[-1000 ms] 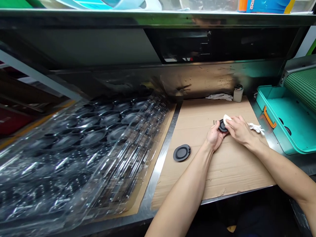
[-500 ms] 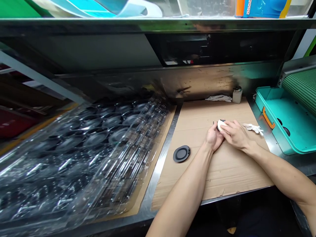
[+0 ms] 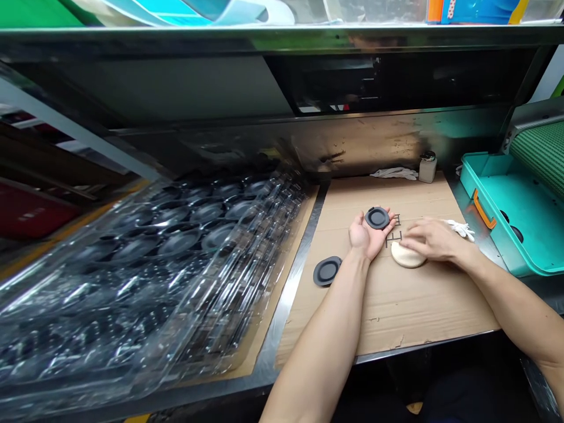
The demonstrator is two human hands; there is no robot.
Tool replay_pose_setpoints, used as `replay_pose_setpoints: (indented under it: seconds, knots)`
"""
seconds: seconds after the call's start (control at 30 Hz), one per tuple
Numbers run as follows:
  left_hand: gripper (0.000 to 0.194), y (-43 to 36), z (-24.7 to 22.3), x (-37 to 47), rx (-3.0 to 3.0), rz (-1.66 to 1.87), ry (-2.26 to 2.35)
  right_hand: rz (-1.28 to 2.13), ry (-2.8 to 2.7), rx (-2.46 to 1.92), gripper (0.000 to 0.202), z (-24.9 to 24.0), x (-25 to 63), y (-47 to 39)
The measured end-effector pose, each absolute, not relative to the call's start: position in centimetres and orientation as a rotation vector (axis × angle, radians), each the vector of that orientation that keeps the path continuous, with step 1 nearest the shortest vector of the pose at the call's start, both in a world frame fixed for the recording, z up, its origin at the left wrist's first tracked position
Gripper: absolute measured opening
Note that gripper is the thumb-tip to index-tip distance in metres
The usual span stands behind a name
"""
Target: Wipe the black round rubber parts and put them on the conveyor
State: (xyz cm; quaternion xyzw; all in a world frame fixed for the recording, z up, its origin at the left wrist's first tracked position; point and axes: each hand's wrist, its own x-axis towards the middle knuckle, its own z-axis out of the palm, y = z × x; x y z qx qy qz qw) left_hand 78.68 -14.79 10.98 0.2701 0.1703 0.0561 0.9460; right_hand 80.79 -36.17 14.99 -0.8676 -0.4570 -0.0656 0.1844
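My left hand (image 3: 365, 238) is palm up, its fingers curled under a black round plate with a raised ring (image 3: 377, 218). To the right, my right hand (image 3: 429, 239) has bent fingers on the upper edge of a cream round pad (image 3: 408, 255), low over the cardboard; whether the pad rests on it cannot be made out. A second black round plate (image 3: 327, 271) lies on the cardboard sheet (image 3: 388, 311), left of my left forearm. Between my hands, dark printed marks (image 3: 393, 238) show on the cardboard.
Clear plastic trays of black round parts (image 3: 176, 244) fill the left side. A teal bin (image 3: 535, 235) with an orange handle stands right, a few black parts in it. White gloves (image 3: 460, 229) and a small bottle (image 3: 427, 167) lie toward the back. A shelf crosses overhead.
My hands were together with the pad over the plate; they have parted. My left hand has moved left with the plate face up, and my right hand has lowered the pad toward the cardboard.
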Motion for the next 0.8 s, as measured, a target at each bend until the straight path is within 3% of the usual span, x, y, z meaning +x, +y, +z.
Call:
replay_pose_setpoints:
  seconds: [0.1,0.2,0.4,0.6,0.8]
  knots:
    - [0.041,-14.5,11.2,78.7,0.504,0.096,0.353,-0.263,-0.96,-2.806,0.022,15.1,83.0,-38.1]
    - [0.038,-15.1,11.3,78.7,0.485,0.055,0.373,-0.118,-0.716,-2.953,0.014,14.9,84.5,-39.0]
    - [0.037,-18.8,11.2,78.3,0.505,-0.034,0.315,-0.287,-0.905,-2.391,0.019,13.5,83.0,-36.0]
    - [0.039,-21.6,11.2,77.8,0.537,-0.093,0.226,-0.418,-0.796,-2.361,0.02,12.1,81.4,-33.6]
    - [0.043,-19.2,11.2,78.0,0.544,-0.057,0.303,-0.114,-1.182,-2.221,0.016,11.6,81.3,-33.6]
